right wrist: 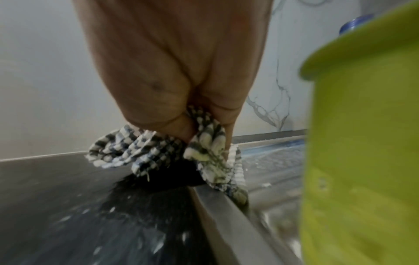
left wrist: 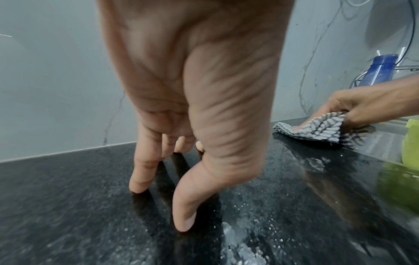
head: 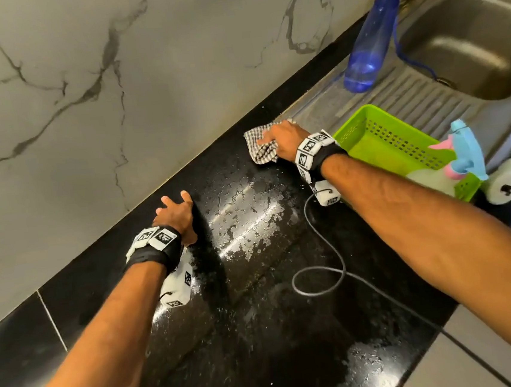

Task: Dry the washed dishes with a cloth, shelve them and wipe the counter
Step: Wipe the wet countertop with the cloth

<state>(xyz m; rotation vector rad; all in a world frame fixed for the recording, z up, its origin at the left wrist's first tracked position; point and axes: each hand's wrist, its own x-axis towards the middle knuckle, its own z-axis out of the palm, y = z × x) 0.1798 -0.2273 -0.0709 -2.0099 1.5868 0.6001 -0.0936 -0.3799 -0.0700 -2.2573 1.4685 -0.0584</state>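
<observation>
Black desk (head: 257,286), wet with suds mid-surface. Our right hand (head: 283,140) bunches the cloth (head: 261,149), fingers (right wrist: 156,114) curled round it, at the desk's far end where it meets the steel drainboard (head: 410,97). Left hand (head: 176,215) is braced on the desk, fingers (left wrist: 145,172) straight, holding nothing. Risks: cloth snags on the drainboard lip, or our wrist knocks the green basket (head: 363,126) just beside it; the cable (head: 318,277) could drag through the wet. Cloth is crumpled, long axis roughly along the back wall.
</observation>
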